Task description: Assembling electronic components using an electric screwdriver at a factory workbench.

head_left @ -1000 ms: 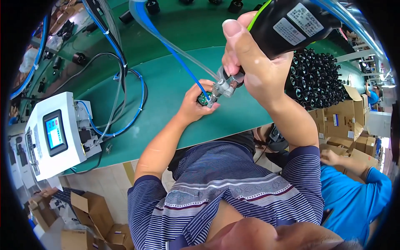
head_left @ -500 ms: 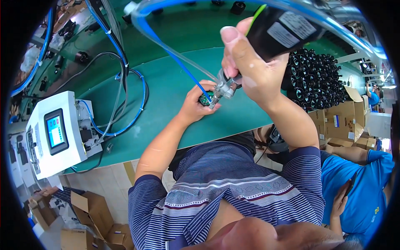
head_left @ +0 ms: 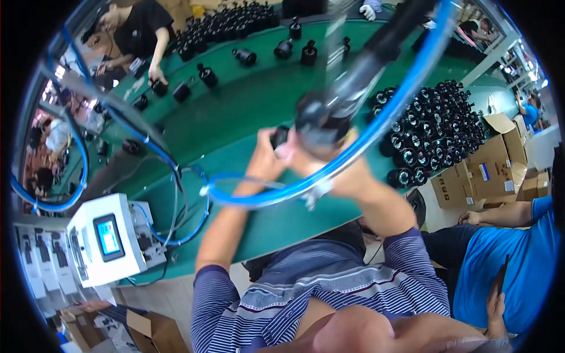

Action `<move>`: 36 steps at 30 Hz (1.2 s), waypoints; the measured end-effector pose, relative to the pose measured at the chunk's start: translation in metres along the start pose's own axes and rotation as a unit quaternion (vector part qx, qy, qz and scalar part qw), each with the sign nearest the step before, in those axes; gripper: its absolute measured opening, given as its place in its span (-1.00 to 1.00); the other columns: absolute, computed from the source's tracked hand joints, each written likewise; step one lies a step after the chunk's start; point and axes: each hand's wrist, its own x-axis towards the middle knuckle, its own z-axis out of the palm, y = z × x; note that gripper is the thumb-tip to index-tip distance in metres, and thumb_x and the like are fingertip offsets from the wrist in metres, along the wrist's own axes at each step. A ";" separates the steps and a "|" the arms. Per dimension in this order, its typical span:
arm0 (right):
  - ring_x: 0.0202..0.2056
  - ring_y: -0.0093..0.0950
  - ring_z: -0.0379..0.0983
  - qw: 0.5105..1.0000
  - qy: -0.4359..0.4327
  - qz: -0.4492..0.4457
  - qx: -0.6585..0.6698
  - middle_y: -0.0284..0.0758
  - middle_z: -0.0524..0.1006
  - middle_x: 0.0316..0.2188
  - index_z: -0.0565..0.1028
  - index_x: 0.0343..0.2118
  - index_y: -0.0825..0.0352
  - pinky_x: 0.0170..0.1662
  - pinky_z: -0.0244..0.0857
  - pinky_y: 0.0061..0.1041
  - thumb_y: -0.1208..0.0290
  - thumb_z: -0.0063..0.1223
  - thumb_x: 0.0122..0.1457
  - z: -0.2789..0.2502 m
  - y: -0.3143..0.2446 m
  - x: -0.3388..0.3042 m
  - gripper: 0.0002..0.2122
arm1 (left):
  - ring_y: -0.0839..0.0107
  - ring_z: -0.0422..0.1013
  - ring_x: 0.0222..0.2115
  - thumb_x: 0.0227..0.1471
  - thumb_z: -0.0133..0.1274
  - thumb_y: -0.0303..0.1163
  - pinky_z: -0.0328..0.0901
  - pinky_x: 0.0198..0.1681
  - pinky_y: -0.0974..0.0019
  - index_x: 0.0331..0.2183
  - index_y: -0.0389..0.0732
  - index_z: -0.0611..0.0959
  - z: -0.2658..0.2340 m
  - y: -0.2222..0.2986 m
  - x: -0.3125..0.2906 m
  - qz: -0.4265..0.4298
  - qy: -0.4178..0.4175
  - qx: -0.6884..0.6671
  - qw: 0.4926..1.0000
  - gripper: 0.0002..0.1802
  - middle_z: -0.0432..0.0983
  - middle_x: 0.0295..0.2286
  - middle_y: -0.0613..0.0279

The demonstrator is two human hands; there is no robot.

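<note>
My left hand (head_left: 266, 160) is closed around a small black round part (head_left: 279, 137) above the green bench. My right hand (head_left: 329, 167) is close beside it, its fingertips at or very near that part. Most of the right hand is smeared by motion and covered by a black power screwdriver (head_left: 321, 120), so its grip is hidden. The driver hangs at a slant in front of the hand, also blurred. A blue air hose (head_left: 365, 156) loops from it across both forearms.
A white control box with a screen (head_left: 109, 238) stands at left. Many black lamp-like units (head_left: 432, 132) crowd the right bench end. Several more (head_left: 244, 56) are on the far green belt (head_left: 253, 88), where another person's hand (head_left: 157, 75) works. Cardboard boxes (head_left: 479, 170) and a seated person (head_left: 512, 259) are at right.
The view has tilted up, showing the far belt. The screwdriver has come away from the part in my left hand, and the hose has swung down. My right hand has dropped toward the left.
</note>
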 end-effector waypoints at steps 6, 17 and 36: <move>-0.66 -0.58 0.41 1.000 -0.008 0.026 0.010 -0.38 0.58 -0.59 0.51 -0.16 0.38 -0.59 0.26 -0.56 0.57 0.36 -0.03 -0.036 0.016 0.012 -0.65 | 0.03 0.48 -0.34 0.08 0.08 -0.40 0.28 -0.10 -0.01 -0.24 -0.09 0.63 0.059 -0.010 0.254 0.106 -0.114 0.539 0.828 -0.84 0.55 -0.27 0.13; -0.67 -0.52 0.33 0.999 -0.003 0.041 0.022 -0.40 0.54 -0.60 0.49 -0.26 0.31 -0.59 0.18 -0.54 0.61 0.37 -0.18 -0.141 0.082 0.066 -0.64 | -0.07 0.49 -0.03 0.13 0.16 0.02 0.21 0.17 -0.18 0.03 -0.19 0.63 0.145 0.014 0.420 0.082 -0.349 0.393 0.847 -0.42 0.53 0.04 -0.07; -0.64 -0.52 0.28 0.999 -0.043 0.017 0.002 -0.38 0.53 -0.58 0.52 -0.27 0.32 -0.58 0.20 -0.55 0.59 0.41 -0.21 -0.091 0.047 0.065 -0.63 | 0.01 0.49 -0.02 -0.05 0.39 -0.02 0.36 0.10 0.10 0.20 -0.27 0.43 0.022 -0.111 0.292 -0.205 0.193 0.062 0.958 -0.11 0.51 0.01 -0.11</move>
